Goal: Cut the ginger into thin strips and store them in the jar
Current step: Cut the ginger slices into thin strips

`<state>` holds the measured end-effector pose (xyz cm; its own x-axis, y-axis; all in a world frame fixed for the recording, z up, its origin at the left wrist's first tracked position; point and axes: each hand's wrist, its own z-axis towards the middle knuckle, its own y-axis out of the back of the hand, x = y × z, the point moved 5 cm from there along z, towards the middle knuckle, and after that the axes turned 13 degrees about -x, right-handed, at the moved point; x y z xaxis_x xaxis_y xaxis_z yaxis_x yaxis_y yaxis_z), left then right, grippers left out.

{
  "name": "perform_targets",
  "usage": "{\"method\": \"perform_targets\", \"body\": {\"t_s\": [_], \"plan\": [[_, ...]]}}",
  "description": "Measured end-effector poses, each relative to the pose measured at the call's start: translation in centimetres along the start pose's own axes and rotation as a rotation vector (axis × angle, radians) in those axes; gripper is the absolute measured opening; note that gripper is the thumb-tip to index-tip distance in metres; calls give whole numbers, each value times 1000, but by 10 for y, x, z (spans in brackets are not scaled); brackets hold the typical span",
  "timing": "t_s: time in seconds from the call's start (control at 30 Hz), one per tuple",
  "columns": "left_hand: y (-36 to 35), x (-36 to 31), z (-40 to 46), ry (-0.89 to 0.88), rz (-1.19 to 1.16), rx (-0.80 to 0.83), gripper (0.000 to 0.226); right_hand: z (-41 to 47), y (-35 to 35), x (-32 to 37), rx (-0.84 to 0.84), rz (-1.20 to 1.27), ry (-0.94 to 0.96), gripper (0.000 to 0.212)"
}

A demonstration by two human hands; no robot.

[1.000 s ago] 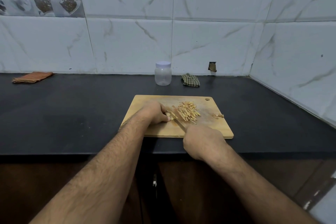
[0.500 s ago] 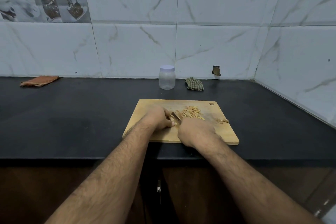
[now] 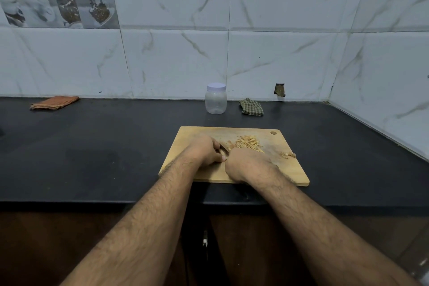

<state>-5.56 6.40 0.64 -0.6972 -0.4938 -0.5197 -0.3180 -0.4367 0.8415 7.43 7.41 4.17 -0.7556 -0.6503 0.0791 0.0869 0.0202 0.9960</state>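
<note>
The black counter runs wide in front of me, and on it, near the front edge, sits the wooden cutting board. Behind the board, against the tiled wall, stands the jar, upright with its pale lid on, well apart from my hands. A checked cloth lies just right of it, and an orange cloth far to the left.

I judge I am in the cutting step. My left hand rests on the board with fingers curled over the piece of ginger I am working, though the piece itself is mostly hidden. My right hand is curled closed, and a sliver of knife blade shows between the two hands, so I take it I grip the handle, which I cannot see.

The heap of cut strips lies just beyond my right hand; a few scraps sit farther right.

Next, I reckon, comes finishing the remaining piece with short, close strokes, knuckles guarding my fingertips; then the jar needs opening.
</note>
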Motion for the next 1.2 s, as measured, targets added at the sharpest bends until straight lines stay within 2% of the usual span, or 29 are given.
{"method": "perform_targets", "body": {"t_s": [0.13,0.37,0.53,0.9,1.2], "plan": [[1,0,0,28,-18,-8,41,-14,-1,-13,8,-35,8,34],[2,-1,-2,31,-33,-21,43,-45,-6,-26,7,-31,-1,31],[1,2,-3,47,-75,-58,55,-37,-4,-24,-7,-35,-2,32],[-1,6,-2,48,-115,-97,45,-15,-2,-15,-80,15,12,33],[-1,6,-3,42,-125,-101,37,-7,-3,-6,-62,5,2,34]]}}
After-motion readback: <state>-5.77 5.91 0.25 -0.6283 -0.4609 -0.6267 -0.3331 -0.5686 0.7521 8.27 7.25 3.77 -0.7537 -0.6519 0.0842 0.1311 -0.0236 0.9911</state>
